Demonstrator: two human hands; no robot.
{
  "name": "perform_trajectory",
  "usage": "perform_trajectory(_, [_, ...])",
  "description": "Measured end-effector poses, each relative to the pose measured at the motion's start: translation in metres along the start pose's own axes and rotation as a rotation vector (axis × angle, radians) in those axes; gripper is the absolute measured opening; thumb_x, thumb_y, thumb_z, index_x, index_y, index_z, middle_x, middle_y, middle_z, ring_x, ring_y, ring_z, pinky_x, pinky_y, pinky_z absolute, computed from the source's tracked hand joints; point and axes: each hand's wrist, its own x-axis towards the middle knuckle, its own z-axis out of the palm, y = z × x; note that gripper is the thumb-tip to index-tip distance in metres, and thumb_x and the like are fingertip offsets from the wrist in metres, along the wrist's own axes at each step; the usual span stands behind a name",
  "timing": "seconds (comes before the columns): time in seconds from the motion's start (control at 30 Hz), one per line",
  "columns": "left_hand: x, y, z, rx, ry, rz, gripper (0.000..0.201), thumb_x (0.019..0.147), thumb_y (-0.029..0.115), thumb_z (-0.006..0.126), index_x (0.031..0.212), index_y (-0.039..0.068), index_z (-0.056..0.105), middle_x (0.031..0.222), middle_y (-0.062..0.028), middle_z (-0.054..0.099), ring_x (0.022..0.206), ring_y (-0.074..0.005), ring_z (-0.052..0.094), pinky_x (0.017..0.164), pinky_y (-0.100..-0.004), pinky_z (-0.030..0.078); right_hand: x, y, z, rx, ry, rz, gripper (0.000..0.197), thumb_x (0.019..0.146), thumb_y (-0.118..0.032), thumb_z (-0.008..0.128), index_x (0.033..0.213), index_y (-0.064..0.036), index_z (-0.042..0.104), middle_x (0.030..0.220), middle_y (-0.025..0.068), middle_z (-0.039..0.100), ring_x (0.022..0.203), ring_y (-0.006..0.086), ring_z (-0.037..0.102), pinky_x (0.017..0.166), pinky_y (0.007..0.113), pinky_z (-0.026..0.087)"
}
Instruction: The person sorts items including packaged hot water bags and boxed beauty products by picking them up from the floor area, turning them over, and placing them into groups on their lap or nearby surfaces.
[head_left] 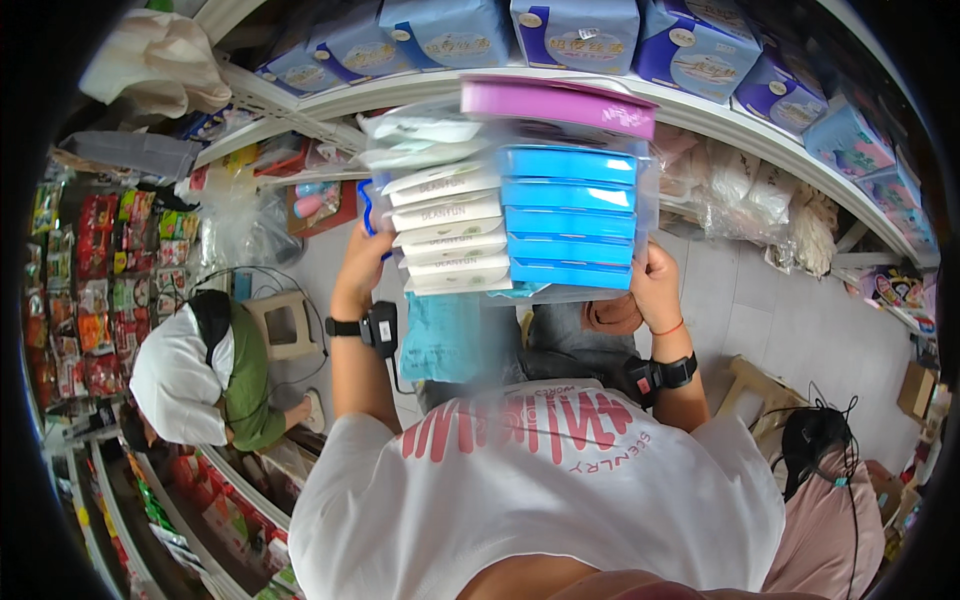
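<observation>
In front of my chest I hold up a clear plastic container [648, 185] packed with goods. My left hand [368, 258] is closed on its left side, beside a bright blue strip [366, 208]. My right hand [655, 285] grips the lower right edge. Inside are a column of white packets [450, 228] on the left and a stack of bright blue boxes [570, 222] on the right. A purple box [560, 108] lies across the far end, slightly blurred. Below the container a turquoise packet [445, 340] shows; what supports it is unclear.
A white shelf [440, 82] ahead carries several blue packages [575, 35]. Plastic-wrapped goods [750, 190] sit below it. At left, a person [200, 370] bends near a beige stool [283, 322] and racks of packets [110, 290]. Another person [830, 520] is at lower right, beside a stool [755, 395].
</observation>
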Motion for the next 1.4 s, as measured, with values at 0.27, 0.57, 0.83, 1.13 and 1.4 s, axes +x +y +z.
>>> perform_trajectory(0.27, [0.050,-0.009,0.037,0.077,-0.167,-0.033,0.030,0.078,0.009,0.057,0.106,0.001,0.062,0.093,0.0005,0.064,0.080,-0.0080,0.057,0.073,-0.0241,0.046,-0.017,-0.003,-0.031,0.006,0.138,0.082,0.012,0.090,-0.008,0.058,0.084,0.0022,0.060,0.081,-0.0058,0.056,0.074,0.0038,0.046,0.065,0.021,0.040])
perform_trajectory(0.57, [0.083,0.001,0.065,0.135,-0.315,-0.012,0.031,0.077,0.019,0.062,0.103,0.002,0.064,0.094,-0.0033,0.065,0.086,-0.0130,0.058,0.079,-0.0270,0.045,-0.020,0.015,-0.047,0.106,0.273,0.092,0.013,0.092,-0.012,0.060,0.094,0.0003,0.065,0.084,-0.0058,0.059,0.074,0.0023,0.048,0.065,0.020,0.041])
perform_trajectory(0.83, [0.083,-0.015,0.036,0.089,-0.272,-0.094,0.025,0.077,0.019,0.061,0.097,0.005,0.064,0.089,-0.0020,0.063,0.082,-0.0128,0.056,0.074,-0.0265,0.043,-0.014,0.002,-0.022,0.137,0.254,0.089,0.015,0.092,-0.013,0.059,0.089,-0.0004,0.065,0.081,-0.0045,0.061,0.070,0.0026,0.050,0.060,0.020,0.041])
perform_trajectory(1.13, [0.092,-0.015,0.030,0.050,-0.319,-0.020,0.030,0.080,0.025,0.063,0.103,0.005,0.064,0.091,-0.0007,0.063,0.085,-0.0121,0.056,0.074,-0.0258,0.042,-0.016,-0.027,-0.012,0.031,0.182,0.171,0.017,0.093,-0.014,0.058,0.092,0.0002,0.066,0.084,-0.0012,0.064,0.071,0.0049,0.055,0.063,0.022,0.045])
perform_trajectory(1.4, [0.083,-0.018,0.027,0.208,-0.054,0.188,0.050,0.089,0.035,0.065,0.124,0.003,0.049,0.122,-0.0092,0.052,0.106,-0.0165,0.054,0.088,-0.0350,0.046,-0.016,-0.001,-0.018,-0.182,0.217,0.202,0.024,0.094,-0.022,0.056,0.086,-0.0003,0.061,0.074,-0.0057,0.051,0.068,0.0035,0.042,0.058,0.021,0.036])
